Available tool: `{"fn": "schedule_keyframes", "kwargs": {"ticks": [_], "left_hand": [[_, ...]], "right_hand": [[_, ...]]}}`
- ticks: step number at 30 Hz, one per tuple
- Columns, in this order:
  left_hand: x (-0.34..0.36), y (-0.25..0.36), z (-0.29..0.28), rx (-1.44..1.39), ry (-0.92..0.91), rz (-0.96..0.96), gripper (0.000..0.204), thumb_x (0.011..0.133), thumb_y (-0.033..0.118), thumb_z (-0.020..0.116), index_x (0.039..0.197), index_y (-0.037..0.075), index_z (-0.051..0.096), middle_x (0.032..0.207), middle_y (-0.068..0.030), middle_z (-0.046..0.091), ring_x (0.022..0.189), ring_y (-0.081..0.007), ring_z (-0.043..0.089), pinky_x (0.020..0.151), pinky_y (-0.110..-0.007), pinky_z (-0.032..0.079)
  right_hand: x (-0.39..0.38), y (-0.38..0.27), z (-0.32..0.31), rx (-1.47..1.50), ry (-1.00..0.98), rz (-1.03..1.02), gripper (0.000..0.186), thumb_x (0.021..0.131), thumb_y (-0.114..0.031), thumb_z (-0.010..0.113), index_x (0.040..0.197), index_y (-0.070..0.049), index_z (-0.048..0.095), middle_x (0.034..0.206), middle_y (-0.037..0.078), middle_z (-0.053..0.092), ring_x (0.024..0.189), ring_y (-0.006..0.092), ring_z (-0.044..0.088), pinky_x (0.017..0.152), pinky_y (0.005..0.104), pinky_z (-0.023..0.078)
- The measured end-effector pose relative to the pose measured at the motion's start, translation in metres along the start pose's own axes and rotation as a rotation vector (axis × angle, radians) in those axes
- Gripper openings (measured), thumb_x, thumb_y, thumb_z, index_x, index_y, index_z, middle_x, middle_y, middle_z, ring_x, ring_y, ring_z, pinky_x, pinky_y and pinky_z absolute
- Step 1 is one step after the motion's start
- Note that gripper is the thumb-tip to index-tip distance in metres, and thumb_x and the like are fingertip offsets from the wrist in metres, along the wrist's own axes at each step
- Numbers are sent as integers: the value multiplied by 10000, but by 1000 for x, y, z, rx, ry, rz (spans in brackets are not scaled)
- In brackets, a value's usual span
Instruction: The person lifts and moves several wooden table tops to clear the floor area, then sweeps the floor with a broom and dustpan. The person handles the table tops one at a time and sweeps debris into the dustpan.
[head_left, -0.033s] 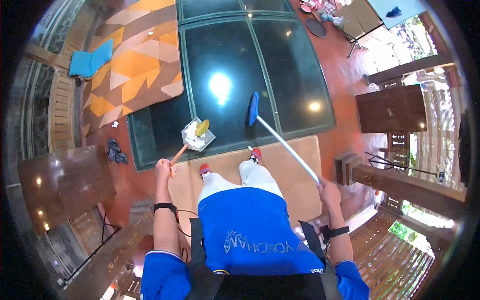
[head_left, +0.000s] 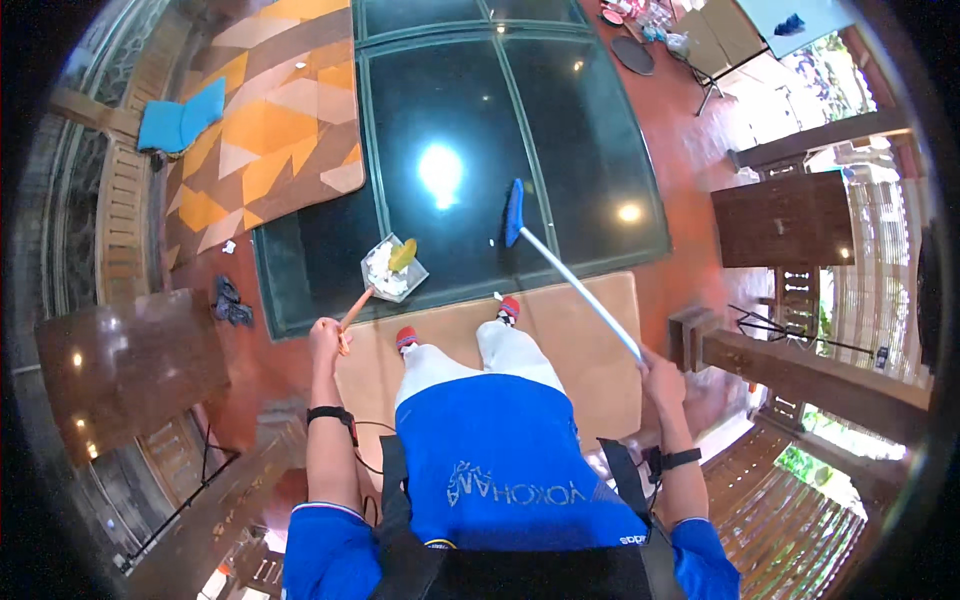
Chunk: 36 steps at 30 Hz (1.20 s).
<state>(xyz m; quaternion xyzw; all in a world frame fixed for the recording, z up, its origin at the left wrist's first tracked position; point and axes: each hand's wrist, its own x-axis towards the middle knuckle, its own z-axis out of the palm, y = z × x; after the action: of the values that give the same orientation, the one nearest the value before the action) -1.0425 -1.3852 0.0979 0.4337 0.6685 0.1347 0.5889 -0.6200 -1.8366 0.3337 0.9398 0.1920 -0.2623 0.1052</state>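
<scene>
My left hand (head_left: 326, 340) is closed around the orange-brown handle of a dustpan (head_left: 416, 274). Crumpled white scraps (head_left: 381, 268) and a yellowish leaf (head_left: 403, 254) lie in its pale pan, which is over the near part of the dark glass floor panel (head_left: 440, 90). At the right, my right hand (head_left: 662, 382) grips the upper end of a broom's (head_left: 575, 280) whitish stick. The broom's blue head (head_left: 514, 212) is over the glass, to the right of the dustpan. Between the two, a tiny white bit (head_left: 491, 243) shows on the panel.
My feet are on a tan mat (head_left: 590, 315) at the glass edge. An orange-brown patterned rug (head_left: 280, 130) with a blue cushion (head_left: 182, 120) lies far left. Dark wooden tables (head_left: 130, 370) stand at both sides; a wooden beam (head_left: 800, 370) is at the right.
The broom head has shifted slightly right and away from me. The tiny white bit now shows to its left. The dustpan has barely moved.
</scene>
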Motion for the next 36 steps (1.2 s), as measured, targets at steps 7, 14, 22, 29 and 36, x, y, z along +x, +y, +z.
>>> {"fn": "schedule_keyframes", "kwargs": {"ticks": [7, 14, 22, 29, 36], "left_hand": [[-15, 6, 40, 3, -6, 5, 84, 858, 73, 464, 798, 43, 515, 735, -88, 525, 564, -197, 586, 539, -377, 602], [-8, 54, 87, 161, -38, 76, 154, 847, 110, 481, 768, 10, 567, 754, -101, 616, 595, -191, 627, 453, -342, 526], [45, 41, 98, 1123, -18, 1008, 275, 883, 223, 450, 773, 16, 595, 653, -180, 634, 524, -290, 643, 535, -444, 521], [81, 56, 106, 541, -160, 69, 195, 822, 150, 471, 866, -16, 565, 797, -167, 705, 600, -245, 682, 464, -343, 505], [78, 67, 98, 518, -168, 197, 228, 807, 162, 485, 735, -22, 599, 671, -173, 654, 507, -249, 646, 453, -373, 512]], "right_hand": [[127, 37, -7, -268, 246, -210, 298, 981, -272, 424, 1141, -144, 640, 730, 172, 654, 650, 357, 653, 560, 469, 516], [196, 18, 10, -406, 127, -350, 265, 955, -208, 454, 1052, -115, 683, 700, 156, 656, 637, 328, 664, 557, 454, 526], [153, -84, -6, -345, -63, -532, 294, 905, -180, 499, 1160, -170, 646, 820, 147, 682, 757, 315, 673, 623, 455, 526], [126, -152, 19, -323, -102, -690, 239, 865, -199, 582, 1071, -155, 694, 859, 196, 677, 760, 361, 658, 674, 490, 507], [62, -148, -4, 53, -201, -474, 360, 871, -299, 631, 1230, -270, 622, 1018, 163, 676, 912, 356, 651, 807, 439, 508]]}}
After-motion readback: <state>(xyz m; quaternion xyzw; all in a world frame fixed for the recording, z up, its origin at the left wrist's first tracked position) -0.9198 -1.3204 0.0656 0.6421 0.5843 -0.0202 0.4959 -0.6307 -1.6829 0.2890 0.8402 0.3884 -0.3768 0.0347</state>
